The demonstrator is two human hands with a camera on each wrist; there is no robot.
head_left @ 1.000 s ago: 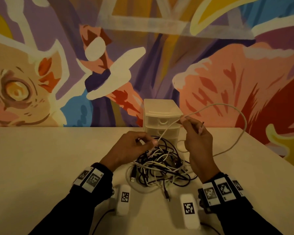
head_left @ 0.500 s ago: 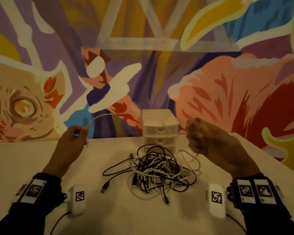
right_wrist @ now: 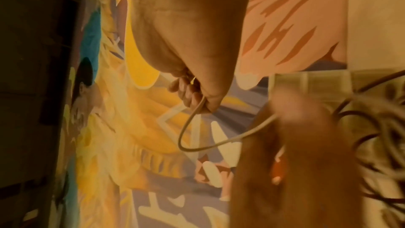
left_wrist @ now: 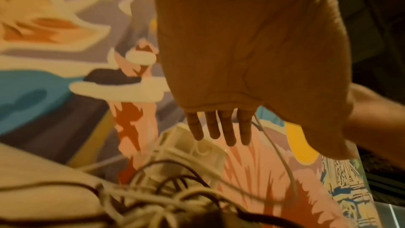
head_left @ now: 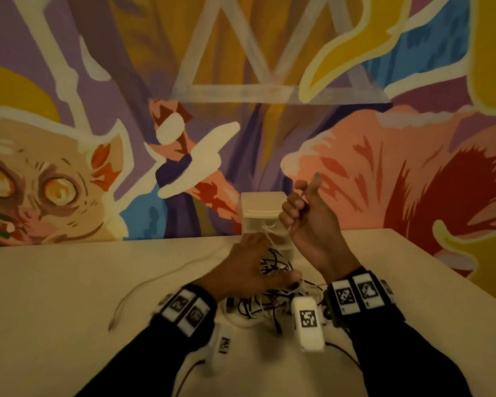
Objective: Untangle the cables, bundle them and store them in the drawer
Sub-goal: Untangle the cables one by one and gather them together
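A tangle of black and white cables (head_left: 265, 306) lies on the table before a small white drawer unit (head_left: 259, 209). My right hand (head_left: 305, 213) is raised beside the unit, fingers curled round a white cable (right_wrist: 186, 138), as the right wrist view (right_wrist: 190, 93) confirms. That white cable (head_left: 166, 273) trails left across the table to a loose plug end. My left hand (head_left: 255, 259) hovers over the tangle with straight, spread fingers (left_wrist: 219, 127). The white cable (left_wrist: 276, 153) runs just beside its index finger. The drawers look closed.
A painted mural wall stands right behind the table (head_left: 69, 282). The drawer unit sits against it. The table's right edge (head_left: 441, 262) runs diagonally close to my right arm. White tagged devices (head_left: 308, 322) hang at both wrists above the cables.
My left hand let go of the white cable end it held up at the left and swung right over the tangle. The cable now lies on the table. My right hand rose, still gripping.
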